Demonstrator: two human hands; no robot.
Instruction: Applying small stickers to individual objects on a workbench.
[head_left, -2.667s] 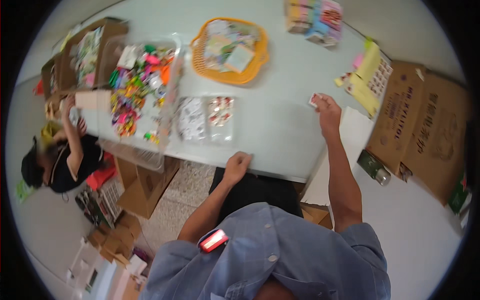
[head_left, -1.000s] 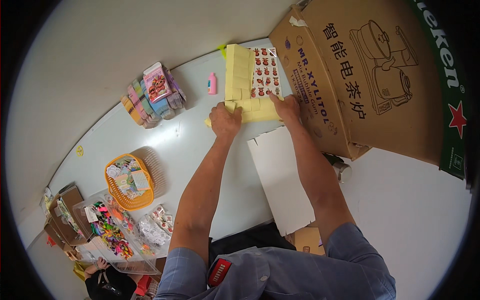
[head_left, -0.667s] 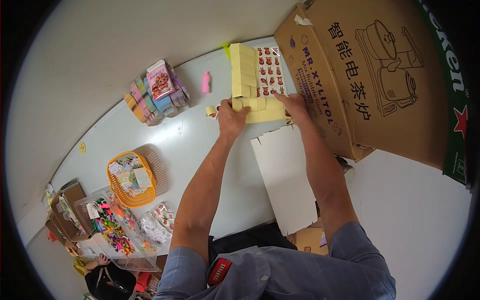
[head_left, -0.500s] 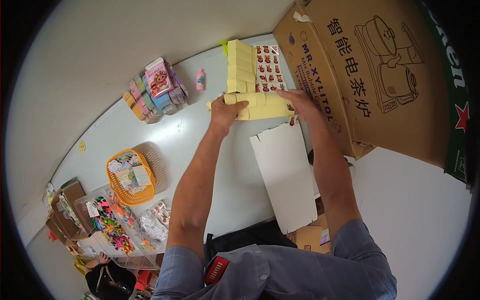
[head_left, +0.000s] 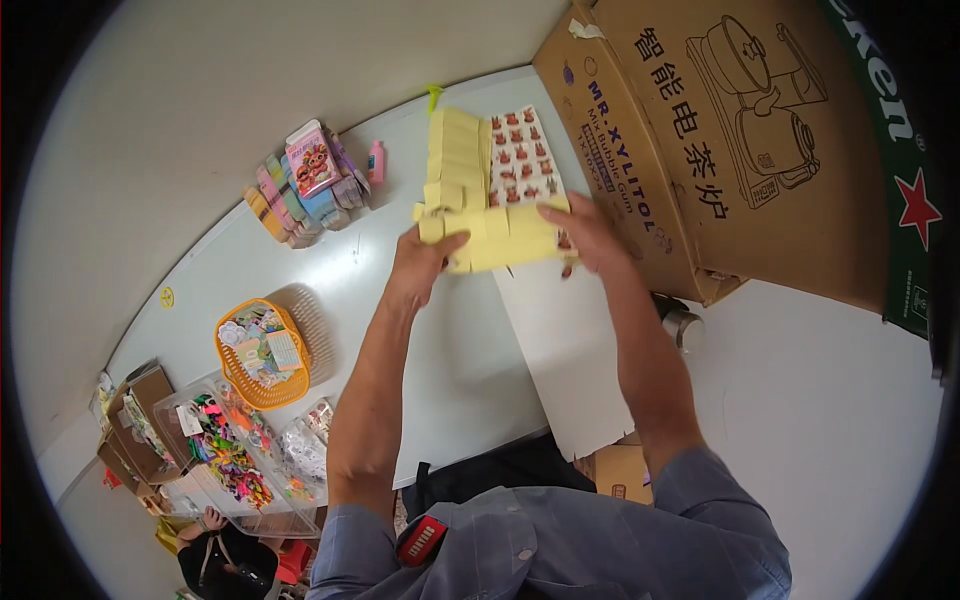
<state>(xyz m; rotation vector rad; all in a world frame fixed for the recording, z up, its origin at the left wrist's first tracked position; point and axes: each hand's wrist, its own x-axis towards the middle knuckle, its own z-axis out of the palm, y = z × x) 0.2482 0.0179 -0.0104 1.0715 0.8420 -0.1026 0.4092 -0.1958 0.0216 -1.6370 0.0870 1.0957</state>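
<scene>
My left hand (head_left: 416, 264) is closed on the left end of a yellow paper strip (head_left: 500, 238), thumb on top and fingers under it. At the strip's right end my right hand (head_left: 594, 234) grips it, the thumb lying over its upper edge. The strip is notched into flaps and runs crosswise. Beyond it another folded yellow paper piece (head_left: 458, 150) extends away from me. A white sheet printed with rows of small red figures (head_left: 520, 160) lies beside that piece, its near part hidden under the strip. Below the hands is a large white cardboard sheet (head_left: 565, 350).
Large brown cartons (head_left: 640, 150) border the right side. On the left stand an orange basket (head_left: 270, 395) of paper pieces, colourful packs (head_left: 285, 200), a pink bottle (head_left: 376, 162) and a clear bin (head_left: 225, 455) of small items. A metal cup (head_left: 685, 330) is beside my right forearm.
Both hands have brought the crosswise yellow strip a little nearer and to the left. The other yellow piece and the printed sheet have shifted with it. The view has turned slightly.
</scene>
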